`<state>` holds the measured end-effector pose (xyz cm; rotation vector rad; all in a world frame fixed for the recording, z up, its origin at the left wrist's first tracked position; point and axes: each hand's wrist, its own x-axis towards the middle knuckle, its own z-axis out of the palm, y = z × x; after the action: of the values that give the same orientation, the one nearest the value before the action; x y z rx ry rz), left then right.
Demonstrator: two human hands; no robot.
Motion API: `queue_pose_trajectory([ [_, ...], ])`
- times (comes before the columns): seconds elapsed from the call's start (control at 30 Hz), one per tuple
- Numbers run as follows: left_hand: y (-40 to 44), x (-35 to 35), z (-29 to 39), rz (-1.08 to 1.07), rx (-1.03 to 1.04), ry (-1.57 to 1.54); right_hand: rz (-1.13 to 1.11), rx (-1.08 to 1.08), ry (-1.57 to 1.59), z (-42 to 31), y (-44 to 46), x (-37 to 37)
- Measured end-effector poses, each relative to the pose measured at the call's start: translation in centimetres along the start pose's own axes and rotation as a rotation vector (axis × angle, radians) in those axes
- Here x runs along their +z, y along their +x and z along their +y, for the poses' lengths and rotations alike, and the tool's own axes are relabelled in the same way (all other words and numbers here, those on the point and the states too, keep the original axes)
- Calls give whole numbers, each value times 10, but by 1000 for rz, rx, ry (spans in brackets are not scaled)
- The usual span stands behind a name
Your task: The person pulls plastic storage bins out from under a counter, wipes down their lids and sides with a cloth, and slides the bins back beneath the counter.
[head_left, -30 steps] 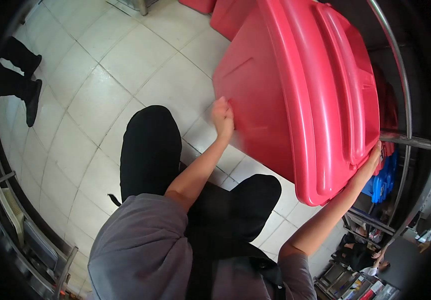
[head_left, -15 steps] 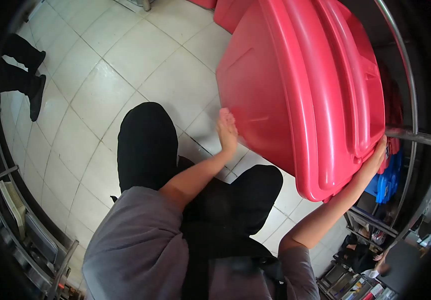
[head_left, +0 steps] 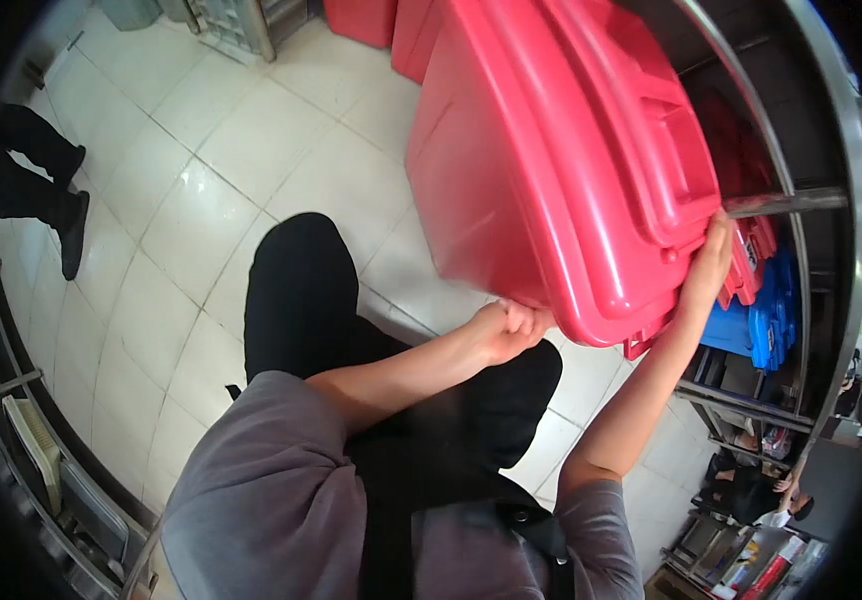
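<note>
A large red plastic bin (head_left: 471,210) with a ribbed lid (head_left: 591,150) fills the upper middle of the head view, its lid side facing right. My right hand (head_left: 714,258) grips the lid's edge near the lower right corner, the fingertips partly hidden. Below the bin's lower side wall, close to the lid rim, is my left hand (head_left: 514,332). Its fingers are curled closed against the bin; what they hold, if anything, I cannot make out. My knees are bent under both arms.
More red bins (head_left: 361,20) stand at the top. A metal rack (head_left: 796,200) with blue containers (head_left: 751,330) rises at the right. Another person's dark shoes (head_left: 73,235) are on the tiled floor (head_left: 281,130) at left. Shelving (head_left: 11,390) lines the left; a person (head_left: 751,495) is at lower right.
My left hand has moved down and right along the bin's side, toward the lid rim. The bin and my right hand appear shifted left and up as the view moved.
</note>
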<state>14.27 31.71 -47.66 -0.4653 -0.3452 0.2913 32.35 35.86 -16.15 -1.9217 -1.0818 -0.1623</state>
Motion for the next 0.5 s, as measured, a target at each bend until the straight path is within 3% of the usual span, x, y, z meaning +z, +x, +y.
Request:
queue_pose_trajectory([
  [0.07,-24,82,2,42,75,89,16,14,7,-7,-2,2],
  [0.13,-38,207,-5,118,201,235,10,-5,-4,-4,-2,1],
  [0.17,-37,245,2,100,408,512,22,-21,-51,-5,-1,1],
  [0.23,-35,320,17,274,862,1101,-10,-3,38,0,6,-3],
  [0.27,-26,348,13,332,1054,1236,-61,18,104,6,11,-8],
  [0.3,-19,352,6,302,1046,1258,-31,10,118,17,18,-13],
  [0.37,-5,341,-14,437,1226,1498,17,167,-34,61,34,-18],
  [0.4,2,320,-15,409,1236,1558,-21,202,87,110,43,-19],
  [0.43,11,303,-21,392,1236,1569,-7,198,98,110,39,-16],
  [0.5,24,280,-31,259,1027,1507,80,497,432,106,27,-10],
])
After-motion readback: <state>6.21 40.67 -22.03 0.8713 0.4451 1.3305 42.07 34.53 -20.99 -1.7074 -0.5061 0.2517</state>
